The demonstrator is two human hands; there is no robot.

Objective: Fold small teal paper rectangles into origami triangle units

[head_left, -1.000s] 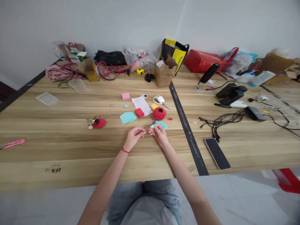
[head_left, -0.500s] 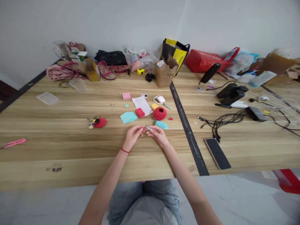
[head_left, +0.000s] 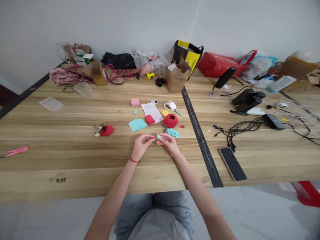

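Observation:
Close together above the table, my two hands meet at the fingertips. My right hand [head_left: 168,142] pinches a small folded piece of light-blue paper [head_left: 159,136], its pointed end up. My left hand [head_left: 143,144] is closed in a pinch beside it. A speck of red shows at its fingertips, too small to name. Just beyond the right hand lies a light-blue piece built of folded paper units [head_left: 172,133], touching a round red folded-paper ball [head_left: 171,121] with a dark hole on top. Light-blue paper sheets [head_left: 137,125] and a red paper stack [head_left: 149,120] lie farther off.
A printed sheet [head_left: 152,112], pink notes [head_left: 135,102], yellow notes [head_left: 165,114] and scissors [head_left: 178,112] lie beyond the paper pieces. Keys [head_left: 97,132] are to the left. A phone [head_left: 233,164] and black cables [head_left: 237,133] occupy the right. Bags and a cardboard box [head_left: 176,78] line the wall.
The light-blue paper piece has been turned in my right fingers, so more of its face shows. My left fingertips have shifted slightly. Other things stay where they were.

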